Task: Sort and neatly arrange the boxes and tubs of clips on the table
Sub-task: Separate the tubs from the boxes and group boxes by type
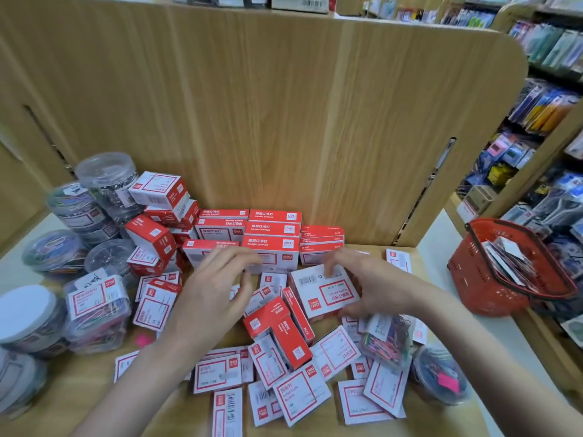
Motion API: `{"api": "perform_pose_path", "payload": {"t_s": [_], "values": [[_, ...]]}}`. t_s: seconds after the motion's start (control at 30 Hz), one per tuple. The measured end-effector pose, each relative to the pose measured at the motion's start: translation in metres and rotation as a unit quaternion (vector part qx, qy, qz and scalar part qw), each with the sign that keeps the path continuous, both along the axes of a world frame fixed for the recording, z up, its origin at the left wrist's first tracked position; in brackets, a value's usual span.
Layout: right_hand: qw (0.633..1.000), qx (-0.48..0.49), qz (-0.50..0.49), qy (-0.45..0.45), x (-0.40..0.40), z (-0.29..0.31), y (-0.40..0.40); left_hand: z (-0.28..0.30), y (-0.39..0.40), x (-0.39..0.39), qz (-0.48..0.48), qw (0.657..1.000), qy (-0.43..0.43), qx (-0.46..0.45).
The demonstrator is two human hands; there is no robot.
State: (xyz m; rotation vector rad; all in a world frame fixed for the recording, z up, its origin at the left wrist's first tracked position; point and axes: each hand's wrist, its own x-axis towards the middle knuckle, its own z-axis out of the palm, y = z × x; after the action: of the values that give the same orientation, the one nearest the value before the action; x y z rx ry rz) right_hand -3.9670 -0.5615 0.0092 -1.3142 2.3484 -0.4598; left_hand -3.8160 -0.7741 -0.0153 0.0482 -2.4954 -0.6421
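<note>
Red-and-white boxes of staples and clips cover the wooden table [79,392]. A neat stack of them [271,234] stands at the back against the wooden panel. Loose boxes [284,367] lie scattered in front. My right hand [362,279] grips a larger white box [321,291] by its right side, fingers curled over its far edge. My left hand [214,285] hovers above the pile with fingers spread and loosely bent, holding nothing. Clear tubs of coloured clips [94,197] are stacked at the left. Another tub [440,373] and a clear box of clips [386,342] lie at the right.
A red shopping basket [504,269] holding packets sits on the right ledge. A tall wooden panel [284,105] backs the table. Shop shelves [542,121] with stationery run along the right. A white-lidded tub [25,313] stands at the left edge.
</note>
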Motion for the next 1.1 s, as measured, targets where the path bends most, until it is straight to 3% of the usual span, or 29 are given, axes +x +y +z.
{"api": "perform_pose_path", "payload": {"t_s": [0.17, 0.33, 0.4, 0.53, 0.6, 0.67, 0.7, 0.77, 0.87, 0.93, 1.03, 1.1], "values": [[0.992, -0.066, -0.058, -0.092, -0.006, 0.017, 0.009, -0.006, -0.006, 0.015, -0.002, 0.998, -0.051, -0.024], [0.942, -0.163, -0.092, -0.278, -0.005, 0.036, 0.015, -0.009, -0.003, 0.008, -0.029, 0.975, -0.218, -0.018], [0.898, -0.206, -0.113, -0.373, -0.002, 0.034, 0.014, -0.012, -0.002, 0.004, -0.043, 0.967, -0.249, -0.039], [0.765, -0.249, -0.148, -0.576, 0.007, 0.028, 0.013, -0.014, 0.002, -0.001, -0.070, 0.958, -0.275, -0.051], [0.721, -0.259, -0.151, -0.625, 0.011, 0.027, 0.015, -0.013, 0.004, -0.002, -0.093, 0.952, -0.286, -0.052], [0.701, -0.281, -0.145, -0.639, 0.013, 0.028, 0.016, -0.011, 0.006, -0.005, -0.117, 0.947, -0.294, -0.051], [0.713, -0.284, -0.147, -0.623, 0.015, 0.030, 0.015, -0.009, 0.008, -0.007, -0.131, 0.944, -0.298, -0.049], [0.778, -0.269, -0.172, -0.541, 0.021, 0.034, 0.011, -0.005, 0.007, -0.007, -0.151, 0.942, -0.296, -0.047], [0.883, -0.225, -0.185, -0.367, 0.026, 0.038, -0.001, 0.000, 0.001, -0.004, -0.146, 0.961, -0.233, -0.035], [0.933, -0.197, -0.156, -0.256, 0.031, 0.039, -0.014, 0.002, -0.007, 0.000, -0.110, 0.976, -0.187, -0.018], [0.981, -0.155, -0.100, -0.062, 0.039, 0.036, -0.037, 0.005, -0.015, 0.007, -0.046, 0.993, -0.110, 0.019], [0.988, -0.125, -0.068, 0.065, 0.045, 0.029, -0.051, 0.005, -0.015, 0.010, -0.021, 0.997, -0.067, 0.041]]}}
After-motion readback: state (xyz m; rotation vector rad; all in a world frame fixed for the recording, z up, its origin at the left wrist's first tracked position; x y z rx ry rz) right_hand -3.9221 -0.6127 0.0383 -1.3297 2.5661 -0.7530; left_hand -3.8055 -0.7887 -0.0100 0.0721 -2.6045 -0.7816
